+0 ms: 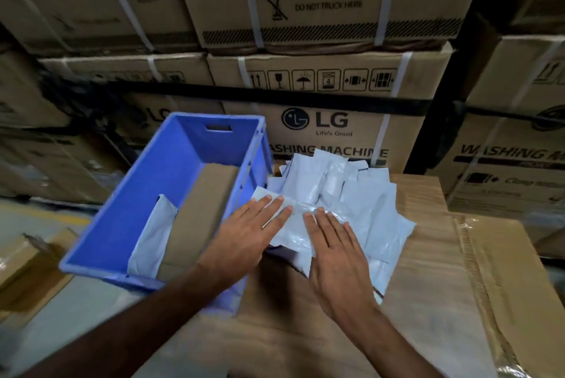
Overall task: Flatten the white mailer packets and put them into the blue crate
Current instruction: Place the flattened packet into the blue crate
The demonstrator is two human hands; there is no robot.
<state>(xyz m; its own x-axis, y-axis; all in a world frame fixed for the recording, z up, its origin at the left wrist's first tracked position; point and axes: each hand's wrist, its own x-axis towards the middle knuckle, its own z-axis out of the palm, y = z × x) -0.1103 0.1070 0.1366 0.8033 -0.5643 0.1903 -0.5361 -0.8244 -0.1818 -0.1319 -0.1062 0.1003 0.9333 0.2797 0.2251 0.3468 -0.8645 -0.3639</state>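
Note:
A heap of white mailer packets lies on a cardboard box top, just right of the blue crate. My left hand and my right hand lie side by side with straight fingers, pressing flat on the nearest packet at the front of the heap. Inside the crate a white packet leans against the left side of a brown cardboard divider.
Tall strapped washing machine cartons form a wall right behind the crate and heap. More cartons stand at the right. A smaller cardboard box sits low on the left, with grey floor beyond.

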